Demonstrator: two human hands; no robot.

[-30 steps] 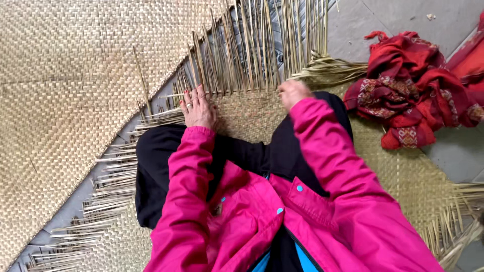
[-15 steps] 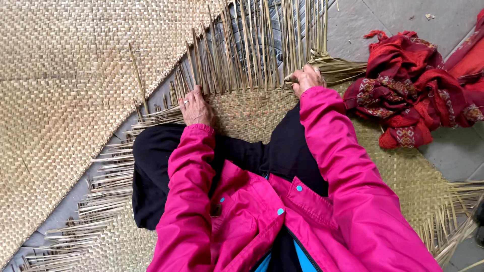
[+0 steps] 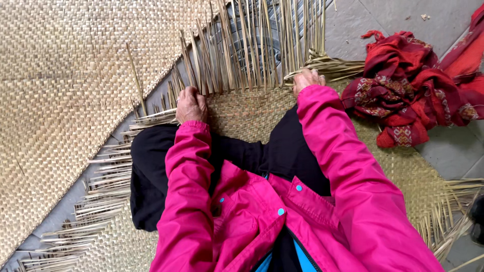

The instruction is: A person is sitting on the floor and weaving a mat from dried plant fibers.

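Observation:
I sit on a half-woven straw mat [image 3: 242, 113] in a pink jacket and black trousers. My left hand [image 3: 190, 105] presses flat on the woven edge where loose straw strips [image 3: 252, 45] stick up and away from me. My right hand [image 3: 308, 79] reaches farther out and closes on a bunch of bent straw strips [image 3: 333, 65] at the mat's right edge. The fingertips of both hands are partly hidden among the strips.
A large finished woven mat [image 3: 60, 100] lies to the left, apart from mine by a strip of grey floor [image 3: 65, 206]. A crumpled red patterned cloth [image 3: 413, 90] lies on the floor at the right. Loose strip ends fringe the mat at lower left and lower right.
My right hand has reached forward and to the right, from the woven part to the bunch of strips at the edge. My left hand has stayed on the mat's edge.

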